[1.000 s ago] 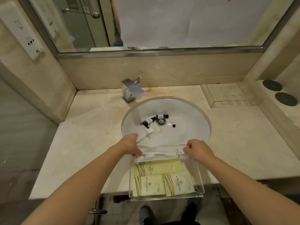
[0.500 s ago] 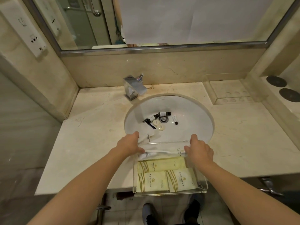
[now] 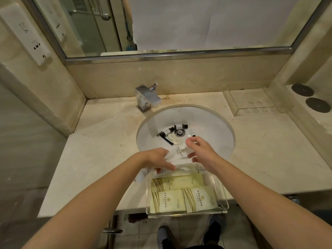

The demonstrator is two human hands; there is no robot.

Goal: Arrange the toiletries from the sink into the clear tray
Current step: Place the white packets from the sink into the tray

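The clear tray [image 3: 186,212] overhangs the counter's front edge and holds three yellow-green packets [image 3: 172,184], with a white wrapped packet [image 3: 190,168] across its far end. My left hand [image 3: 158,157] is shut on another white wrapped packet [image 3: 177,152] above the tray's far-left corner. My right hand [image 3: 201,151] hovers over the sink's front rim, fingers apart, its fingertips close to that packet's far end. In the white sink [image 3: 215,123], around the drain, lie two small dark bottles [image 3: 180,126], a black comb [image 3: 166,140], round soaps [image 3: 177,141] and a small white tube [image 3: 192,131].
A chrome faucet [image 3: 147,98] stands behind the sink. A second clear tray [image 3: 251,103] sits at the counter's back right, beside two dark round discs [image 3: 303,89] on a raised ledge. A socket panel [image 3: 36,45] is on the left wall. My shoes show below the counter.
My right hand has left the packet in the tray and risen over the sink's front rim, opening. My left hand has lifted its white packet slightly; the view has shifted.
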